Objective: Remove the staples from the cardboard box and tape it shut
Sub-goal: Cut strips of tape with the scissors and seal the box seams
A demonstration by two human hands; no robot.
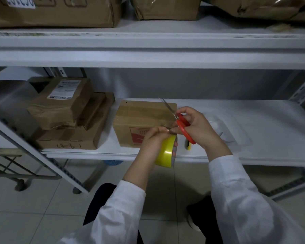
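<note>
- The cardboard box point(139, 120) is small and brown, with a red print on its near face. It stands upright on the white shelf point(253, 120), flaps closed, with glossy tape strips across its top.
- The tape roll point(165, 151) is yellow-rimmed and sits on edge just in front of the box's near right corner, beyond the shelf's front edge.
- The scissors point(180, 123) have orange handles; their metal blades point up and away over the box's right end.
</note>
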